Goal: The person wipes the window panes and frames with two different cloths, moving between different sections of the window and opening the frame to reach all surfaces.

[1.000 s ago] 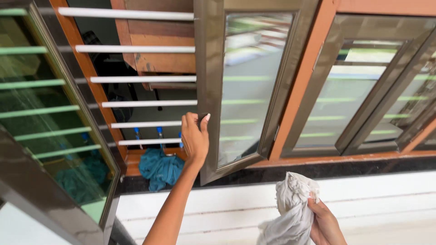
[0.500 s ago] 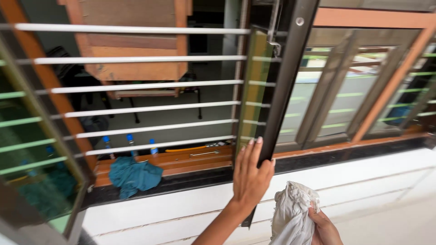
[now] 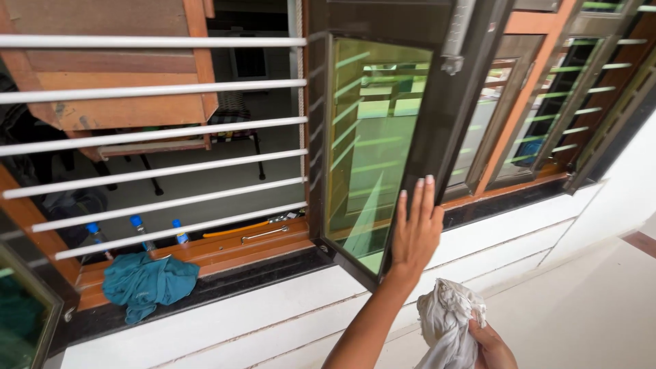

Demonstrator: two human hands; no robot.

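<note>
Head view: left hand, fingers straight and flat, holds nothing, presses the upright dark metal frame edge of the open green-tinted glass window sash. Right hand, lower right and farther off, clutches a crumpled white cloth.

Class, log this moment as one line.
left hand: flat on window sash frame | right hand: grips white rag | sill: teal cloth
</note>
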